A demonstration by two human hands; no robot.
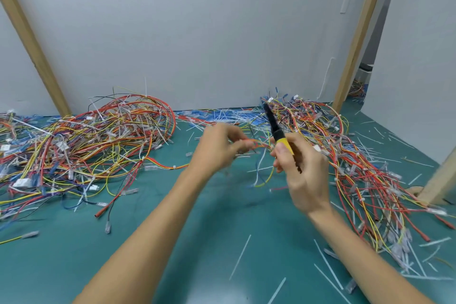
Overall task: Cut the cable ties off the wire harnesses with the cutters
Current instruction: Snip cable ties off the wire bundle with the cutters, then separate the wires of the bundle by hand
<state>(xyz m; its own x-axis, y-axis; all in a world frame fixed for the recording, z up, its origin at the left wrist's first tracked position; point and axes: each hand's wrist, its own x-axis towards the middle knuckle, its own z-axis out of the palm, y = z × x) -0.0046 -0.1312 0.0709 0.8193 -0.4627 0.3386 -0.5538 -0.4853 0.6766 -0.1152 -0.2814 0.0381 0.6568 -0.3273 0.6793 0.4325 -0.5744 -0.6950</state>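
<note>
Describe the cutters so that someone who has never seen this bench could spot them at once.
Start at the green mat between the left wire heap and the right wire heap. Over its middle the right hand grips the cutters, which point up toward the grey wall. They are the only thick black tool with a yellow band among thin coloured wires and white tie offcuts.

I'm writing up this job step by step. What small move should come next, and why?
Probably bring the cutters down to the orange wires. The right hand grips them pointing up and away from the wires, which the left hand pinches just beside it, so nothing is being cut yet.
</note>
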